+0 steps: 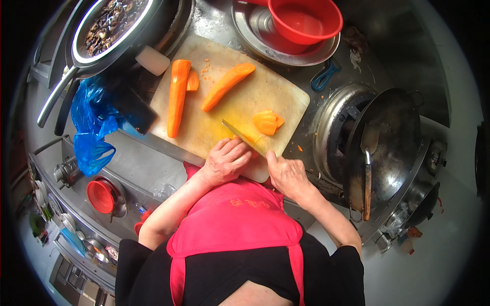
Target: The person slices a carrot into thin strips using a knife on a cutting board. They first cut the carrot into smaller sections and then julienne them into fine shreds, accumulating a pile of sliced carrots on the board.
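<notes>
My right hand [289,176] grips a kitchen knife [244,136] by its handle, which my fingers mostly hide. The blade points up and left over the pale cutting board [291,103]. My left hand [228,157] rests at the board's near edge, fingers curled against the blade; whatever lies beneath them is hidden. Thin carrot strips [255,140] show beside the blade. To their right sits a fanned pile of carrot slices [267,122]. A long peeled carrot [178,99] lies on the left with a short carrot piece [192,81] against it. Another peeled carrot [228,87] slants across the middle.
A wok [386,153] holding a ladle [368,168] stands by the burner [340,122] at right. Beyond the board are a metal basin [249,34], a red plastic bowl [306,23] and a blue-handled peeler [325,74]. Leftward are a sieve [76,57] and a blue plastic bag [92,122].
</notes>
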A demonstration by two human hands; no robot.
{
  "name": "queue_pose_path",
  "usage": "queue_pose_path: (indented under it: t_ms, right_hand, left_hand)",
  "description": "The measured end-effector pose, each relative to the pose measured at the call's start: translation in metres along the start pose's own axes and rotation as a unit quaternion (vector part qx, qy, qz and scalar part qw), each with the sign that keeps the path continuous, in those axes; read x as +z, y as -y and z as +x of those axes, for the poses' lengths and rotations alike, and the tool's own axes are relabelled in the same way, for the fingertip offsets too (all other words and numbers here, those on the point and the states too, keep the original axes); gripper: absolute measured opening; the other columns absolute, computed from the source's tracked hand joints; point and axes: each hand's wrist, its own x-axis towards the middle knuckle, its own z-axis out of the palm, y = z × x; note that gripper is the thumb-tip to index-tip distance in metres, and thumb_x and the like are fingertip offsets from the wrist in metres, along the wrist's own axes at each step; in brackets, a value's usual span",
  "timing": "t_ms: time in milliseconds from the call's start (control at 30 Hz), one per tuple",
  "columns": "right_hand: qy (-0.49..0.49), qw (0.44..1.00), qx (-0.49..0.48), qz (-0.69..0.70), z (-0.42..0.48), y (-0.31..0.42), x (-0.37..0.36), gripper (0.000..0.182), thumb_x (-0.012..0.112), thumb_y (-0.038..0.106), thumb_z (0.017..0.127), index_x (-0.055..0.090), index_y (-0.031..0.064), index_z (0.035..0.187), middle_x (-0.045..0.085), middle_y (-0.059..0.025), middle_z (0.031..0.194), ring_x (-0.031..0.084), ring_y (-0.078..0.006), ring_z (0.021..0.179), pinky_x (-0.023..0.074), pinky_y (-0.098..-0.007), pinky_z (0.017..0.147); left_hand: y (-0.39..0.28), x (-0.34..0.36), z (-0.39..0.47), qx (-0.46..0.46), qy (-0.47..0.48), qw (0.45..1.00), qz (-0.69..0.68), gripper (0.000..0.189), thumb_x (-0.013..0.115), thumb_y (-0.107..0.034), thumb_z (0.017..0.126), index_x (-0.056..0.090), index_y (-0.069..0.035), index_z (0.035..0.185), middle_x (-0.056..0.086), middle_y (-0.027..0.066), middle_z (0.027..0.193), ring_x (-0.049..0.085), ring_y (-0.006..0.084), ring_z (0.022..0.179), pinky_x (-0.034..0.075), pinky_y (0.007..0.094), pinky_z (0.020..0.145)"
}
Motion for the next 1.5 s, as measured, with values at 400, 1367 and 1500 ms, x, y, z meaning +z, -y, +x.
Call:
queue_pose_path:
  t_ms: [400, 1367, 1500]
  right_hand:
    - [-0.029, 0.999, 0.000, -0.027, 0.014, 0.005, 0.016, 0.017, 0.066, 0.002, 0.086, 0.052, 0.0041, 0.097, 0.064, -0.0125, 0.062, 0.073, -0.0294, 0.056, 0.0568, -0.0399, 0.049]
    - [0.028, 0.999, 0.029, 0.004, -0.035, 0.012, -0.015, 0.022, 0.069, 0.001, 0.084, 0.051, 0.0028, 0.098, 0.064, -0.0153, 0.063, 0.073, -0.0329, 0.058, 0.0568, -0.0413, 0.050]
    - [-0.008, 1.000, 0.024, 0.000, -0.002, 0.007, 0.011, 0.022, 0.068, 0.002, 0.084, 0.051, 0.0029, 0.099, 0.066, -0.0162, 0.065, 0.073, -0.0331, 0.059, 0.0565, -0.0420, 0.050]
  left_hand:
    - [0.000, 0.003, -0.006, -0.005, 0.006, 1.000, 0.008, 0.037, 0.077, -0.015, 0.072, 0.070, -0.013, 0.108, 0.070, 0.0076, 0.112, 0.069, 0.0273, 0.108, 0.054, 0.0422, 0.095]
    - [0.001, 0.003, -0.010, -0.010, 0.006, 1.000, -0.004, 0.031, 0.075, -0.013, 0.075, 0.072, -0.011, 0.106, 0.072, 0.0077, 0.118, 0.069, 0.0265, 0.112, 0.054, 0.0431, 0.096]
    - [0.001, 0.004, -0.011, -0.012, 0.016, 1.000, -0.004, 0.032, 0.075, -0.014, 0.075, 0.072, -0.011, 0.107, 0.071, 0.0081, 0.120, 0.069, 0.0275, 0.114, 0.054, 0.0433, 0.097]
